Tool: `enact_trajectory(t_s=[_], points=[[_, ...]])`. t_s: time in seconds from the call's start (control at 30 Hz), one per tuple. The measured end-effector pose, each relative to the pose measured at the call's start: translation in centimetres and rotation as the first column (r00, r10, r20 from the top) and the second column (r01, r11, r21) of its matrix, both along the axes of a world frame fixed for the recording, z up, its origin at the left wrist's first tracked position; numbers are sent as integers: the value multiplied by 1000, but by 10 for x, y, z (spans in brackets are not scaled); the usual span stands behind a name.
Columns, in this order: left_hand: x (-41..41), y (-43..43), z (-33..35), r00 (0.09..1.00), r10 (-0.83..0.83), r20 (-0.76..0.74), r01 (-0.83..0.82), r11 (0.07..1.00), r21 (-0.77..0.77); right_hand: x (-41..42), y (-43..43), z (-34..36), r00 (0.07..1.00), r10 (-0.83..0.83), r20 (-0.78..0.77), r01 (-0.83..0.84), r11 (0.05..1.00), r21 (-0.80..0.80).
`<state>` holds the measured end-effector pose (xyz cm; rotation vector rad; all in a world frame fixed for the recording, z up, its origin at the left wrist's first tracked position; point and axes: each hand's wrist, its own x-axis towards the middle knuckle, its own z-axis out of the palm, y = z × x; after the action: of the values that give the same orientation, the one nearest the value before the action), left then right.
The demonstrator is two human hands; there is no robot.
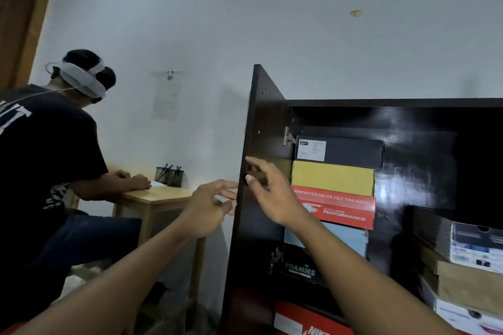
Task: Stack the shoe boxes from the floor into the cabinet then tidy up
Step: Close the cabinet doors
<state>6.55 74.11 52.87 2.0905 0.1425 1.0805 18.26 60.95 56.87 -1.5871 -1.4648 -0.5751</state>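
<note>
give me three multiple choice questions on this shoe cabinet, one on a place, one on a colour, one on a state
1. The yellow box sits: A) topmost B) between the dark box and the red Skechers box C) lowest
2. The box directly under the red Skechers box is: A) light blue B) green C) white
3. The cabinet door is: A) shut B) open C) missing
Answers: 1 B, dark above, red below; 2 A, the light blue box shows beneath it; 3 B, it stands swung out.
</note>
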Motion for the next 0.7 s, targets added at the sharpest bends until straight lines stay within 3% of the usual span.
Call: enact_trajectory(t_s=[0.17, 0.33, 0.7], points=[[36, -35, -2, 986, -166, 35, 167, 985, -47, 30, -41, -3, 986, -98, 137, 87, 992, 87], [100, -74, -12, 948, -306, 89, 308, 951, -15, 69, -100, -8, 978, -167, 123, 147, 976, 158], [231, -131, -19, 976, -180, 118, 159, 972, 173, 168, -180, -38, 928, -373, -17, 374, 927, 36]])
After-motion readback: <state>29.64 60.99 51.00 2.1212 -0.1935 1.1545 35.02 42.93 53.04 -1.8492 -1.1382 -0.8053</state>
